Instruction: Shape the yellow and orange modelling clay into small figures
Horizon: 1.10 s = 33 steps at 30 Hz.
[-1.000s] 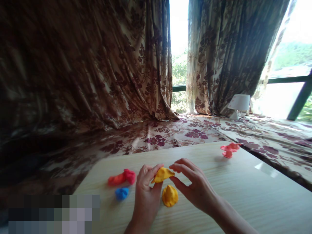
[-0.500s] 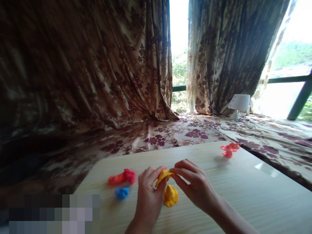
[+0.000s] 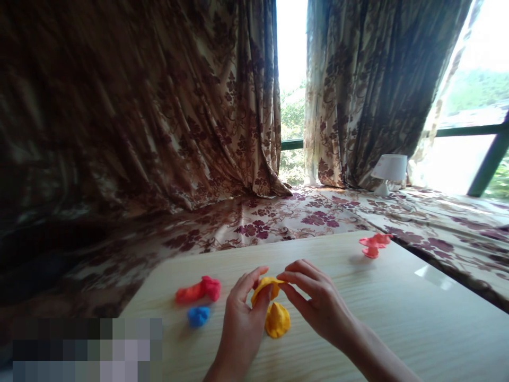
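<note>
A thin, curved sheet of yellow modelling clay [image 3: 263, 287] is held up between my two hands above the table. My left hand [image 3: 244, 313] has its thumb against the clay's near side, with the index finger raised a little off its top. At the sheet's right end, my right hand [image 3: 314, 289] pinches the edge between thumb and fingers. Just below them, a cone-shaped lump of yellow clay [image 3: 277, 321] with a pointed top rests on the table.
Left of my hands lie a blue clay lump [image 3: 198, 317] and an orange-red clay roll [image 3: 191, 293] with a pink-red lump [image 3: 211, 288] at its end. A coral clay shape [image 3: 373, 245] stands at the far right of the pale wooden table [image 3: 397, 318]. Behind is a white lamp [image 3: 390, 167].
My left index finger has lifted off the top of the yellow sheet and spread away from the thumb. The sheet looks more curved; my right hand keeps its pinch.
</note>
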Tool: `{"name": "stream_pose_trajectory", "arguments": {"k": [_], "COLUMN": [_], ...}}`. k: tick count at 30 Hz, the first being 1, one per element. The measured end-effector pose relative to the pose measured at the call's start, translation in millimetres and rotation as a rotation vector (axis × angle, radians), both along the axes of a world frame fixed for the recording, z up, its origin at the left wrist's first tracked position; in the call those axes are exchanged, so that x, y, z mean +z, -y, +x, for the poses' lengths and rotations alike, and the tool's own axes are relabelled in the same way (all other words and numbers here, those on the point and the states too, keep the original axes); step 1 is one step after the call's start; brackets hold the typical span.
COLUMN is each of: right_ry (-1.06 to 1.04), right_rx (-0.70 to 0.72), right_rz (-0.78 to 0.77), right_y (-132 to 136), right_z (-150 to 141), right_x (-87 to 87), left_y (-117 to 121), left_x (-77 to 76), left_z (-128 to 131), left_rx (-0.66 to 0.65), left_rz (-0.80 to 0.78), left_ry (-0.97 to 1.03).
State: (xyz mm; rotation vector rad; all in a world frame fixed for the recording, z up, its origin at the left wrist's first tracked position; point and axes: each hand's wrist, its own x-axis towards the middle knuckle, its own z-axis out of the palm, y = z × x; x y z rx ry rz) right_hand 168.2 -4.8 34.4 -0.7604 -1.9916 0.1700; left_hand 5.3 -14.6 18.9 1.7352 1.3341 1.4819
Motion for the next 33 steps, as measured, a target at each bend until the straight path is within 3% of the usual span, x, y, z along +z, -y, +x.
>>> {"name": "stream_pose_trajectory", "arguments": {"k": [4, 10, 33], "right_ry": [0.000, -0.023, -0.002], "right_rx": [0.005, 0.010, 0.037], "right_rz": [-0.002, -0.057, -0.089], "right_y": [0.2, 0.2, -0.1], "right_z": [-0.3, -0.4, 0.1], "right_x": [0.5, -0.1, 0.5], "left_y": [0.7, 2.3, 2.7], "left_x": [0.3, 3.6, 5.7], "left_z": [0.4, 3.5, 3.5], "left_rx": [-0.026, -0.016, -0.042], "left_rz": [0.001, -0.110, -0.070], "left_ry": [-0.059, 0.059, 0.020]}}
